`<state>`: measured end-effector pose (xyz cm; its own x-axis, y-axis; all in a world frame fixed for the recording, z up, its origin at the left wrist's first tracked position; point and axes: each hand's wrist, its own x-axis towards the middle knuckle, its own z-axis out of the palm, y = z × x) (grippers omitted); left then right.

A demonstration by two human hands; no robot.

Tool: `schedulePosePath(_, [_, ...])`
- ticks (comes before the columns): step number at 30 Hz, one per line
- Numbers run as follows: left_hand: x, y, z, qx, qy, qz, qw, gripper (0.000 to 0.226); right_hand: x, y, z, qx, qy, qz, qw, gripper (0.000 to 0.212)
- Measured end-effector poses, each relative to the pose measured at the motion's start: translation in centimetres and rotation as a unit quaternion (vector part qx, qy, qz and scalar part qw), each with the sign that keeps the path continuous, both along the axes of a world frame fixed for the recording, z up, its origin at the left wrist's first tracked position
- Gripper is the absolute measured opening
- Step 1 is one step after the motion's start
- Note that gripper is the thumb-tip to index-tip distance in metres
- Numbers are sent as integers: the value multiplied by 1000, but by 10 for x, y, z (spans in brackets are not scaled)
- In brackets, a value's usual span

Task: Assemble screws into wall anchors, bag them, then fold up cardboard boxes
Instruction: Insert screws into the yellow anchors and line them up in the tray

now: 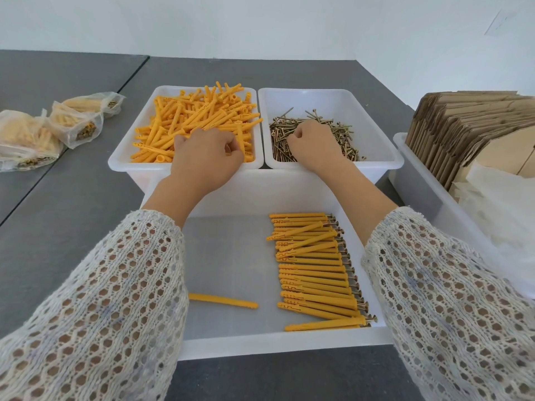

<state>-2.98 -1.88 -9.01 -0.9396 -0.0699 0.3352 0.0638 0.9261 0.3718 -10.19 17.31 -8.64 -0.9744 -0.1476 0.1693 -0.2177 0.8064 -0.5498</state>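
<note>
My left hand (207, 153) reaches into the white bin of loose yellow wall anchors (199, 117), its fingers curled down on an upright anchor (241, 140) near the bin's right wall. My right hand (311, 143) rests on the pile of brass screws (338, 134) in the neighbouring white bin, fingers curled into the screws; what they pinch is hidden. In the near white tray (231, 345), a row of assembled anchors with screws (315, 270) lies on the right. One lone yellow anchor (223, 301) lies at its left.
Several filled plastic bags of anchors (43, 131) lie on the grey table at far left. A white tub at right holds flat cardboard boxes (469, 125) and white plastic bags (503, 204). Bare grey tabletop (72, 198) lies left of the trays.
</note>
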Motion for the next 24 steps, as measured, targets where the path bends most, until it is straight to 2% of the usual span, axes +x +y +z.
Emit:
schedulePosePath(7, [-3,1,-2,-6,22,21,1000,18,-5,-1,-1,85,-115,20,990,34])
schedulePosePath(14, [-4,0,-5,10,53,49,997,10,-8,-5,2,112,-173,50,977,37])
schedulePosePath(20, [-3,-1,-6,18,117,22,993,10,-7,-8,5,131,-179,44,974,27])
schedulePosePath(24, [-3,2,-5,15,147,20,989,14,-7,-4,2,127,-155,44,979,36])
